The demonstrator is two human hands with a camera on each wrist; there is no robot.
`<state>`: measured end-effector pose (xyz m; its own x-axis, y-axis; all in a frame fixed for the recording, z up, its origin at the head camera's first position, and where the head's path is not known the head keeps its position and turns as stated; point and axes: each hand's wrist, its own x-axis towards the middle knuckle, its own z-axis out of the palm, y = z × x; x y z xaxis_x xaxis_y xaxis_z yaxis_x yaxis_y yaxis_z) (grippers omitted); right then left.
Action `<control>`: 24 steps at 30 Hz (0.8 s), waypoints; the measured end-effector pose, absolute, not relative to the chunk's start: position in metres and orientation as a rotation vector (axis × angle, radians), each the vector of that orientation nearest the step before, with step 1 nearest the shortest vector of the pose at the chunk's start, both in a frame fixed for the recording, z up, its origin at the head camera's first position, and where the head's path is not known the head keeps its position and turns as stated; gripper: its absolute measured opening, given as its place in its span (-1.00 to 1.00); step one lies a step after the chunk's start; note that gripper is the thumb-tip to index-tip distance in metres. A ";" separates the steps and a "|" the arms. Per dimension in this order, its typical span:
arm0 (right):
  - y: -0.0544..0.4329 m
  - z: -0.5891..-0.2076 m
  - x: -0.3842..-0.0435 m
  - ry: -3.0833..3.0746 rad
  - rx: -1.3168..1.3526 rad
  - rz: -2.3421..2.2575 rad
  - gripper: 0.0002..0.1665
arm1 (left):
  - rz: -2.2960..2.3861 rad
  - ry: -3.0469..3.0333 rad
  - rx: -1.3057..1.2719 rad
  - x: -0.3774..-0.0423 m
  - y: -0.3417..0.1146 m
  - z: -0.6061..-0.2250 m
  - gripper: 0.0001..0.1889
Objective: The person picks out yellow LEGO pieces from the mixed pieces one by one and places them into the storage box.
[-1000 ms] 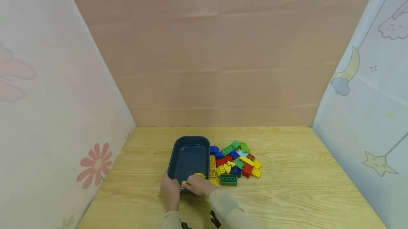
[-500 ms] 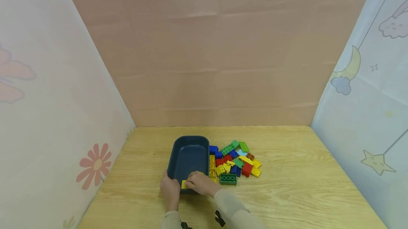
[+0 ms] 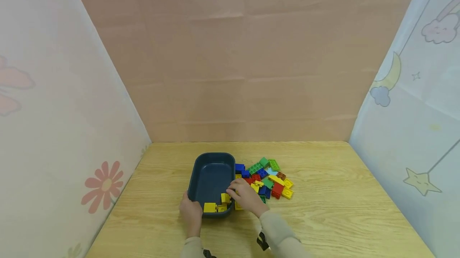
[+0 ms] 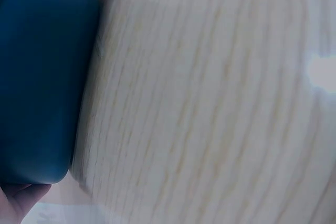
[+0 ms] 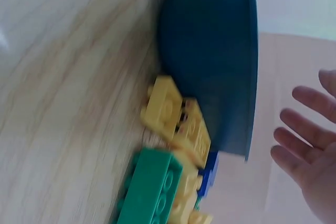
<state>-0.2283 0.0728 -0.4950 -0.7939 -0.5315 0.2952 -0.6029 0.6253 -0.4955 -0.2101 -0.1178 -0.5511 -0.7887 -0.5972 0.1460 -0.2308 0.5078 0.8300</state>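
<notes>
In the head view my left hand [image 3: 191,213] grips the near left corner of a dark blue tray [image 3: 210,176], its fingertips under the rim in the left wrist view. Several yellow toy bricks [image 3: 210,207] lie inside at the tray's near right end. Over the tray's right rim hovers my right hand [image 3: 248,197], fingers loosely bent and apart, with nothing between them in the right wrist view. Yellow bricks [image 5: 165,106] and a green brick [image 5: 149,187] sit on the table just outside the tray wall, partly hidden by that hand in the head view.
A pile of mixed bricks in blue, green, red and yellow [image 3: 276,180] spreads along the tray's right side on the wooden table [image 3: 323,210]. A brown papered wall [image 3: 230,70] rises behind, with printed side walls at left and right.
My right hand has lifted away from the yellow bricks in the tray's near end and shifted right and up over the rim, uncovering them. The left hand keeps its place on the tray.
</notes>
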 end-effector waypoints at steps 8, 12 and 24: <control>0.108 -0.507 -0.237 -2.708 0.618 0.902 -0.81 | -1.202 -2.319 0.649 -0.211 -0.118 -0.553 -0.53; 0.124 -0.512 -0.242 -2.680 0.440 0.871 -0.80 | -1.206 -2.328 0.659 -0.211 -0.118 -0.552 -0.54; 0.158 -0.525 -0.258 -2.661 0.125 0.744 -0.74 | -1.218 -2.326 0.676 -0.211 -0.117 -0.552 -0.52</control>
<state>-0.2582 0.1575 -0.5250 -0.9265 0.0149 0.3760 -0.1823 0.8564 -0.4831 -0.2111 -0.1171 -0.5524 -0.7901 -0.5957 0.1445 -0.2205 0.4962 0.8397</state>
